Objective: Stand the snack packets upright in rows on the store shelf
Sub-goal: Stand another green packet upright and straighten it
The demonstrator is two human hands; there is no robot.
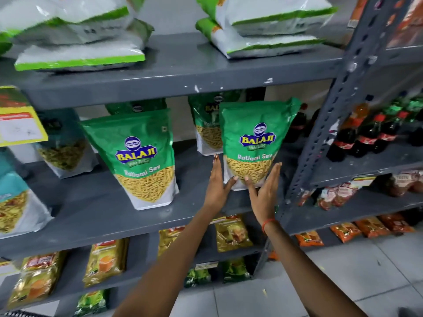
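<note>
Both forearms reach up from the bottom edge toward the grey shelf [103, 209]. Left hand [217, 186] and right hand [265, 191] are spread flat, fingers straight, cupping the lower corners of a green Ratlami Sev packet [256, 143] standing upright near the shelf's right end. 1 more green packet [207, 124] stands just behind it, another [142, 156] stands well to the left.

Two bare forearms without sleeves reached up from the bottom of the view. The right hand [263, 191] had a thin orange-red thread bracelet [269, 224] tied around its wrist. The left hand [217, 186] wore no band, and its fingernails looked short and unpainted.
</note>
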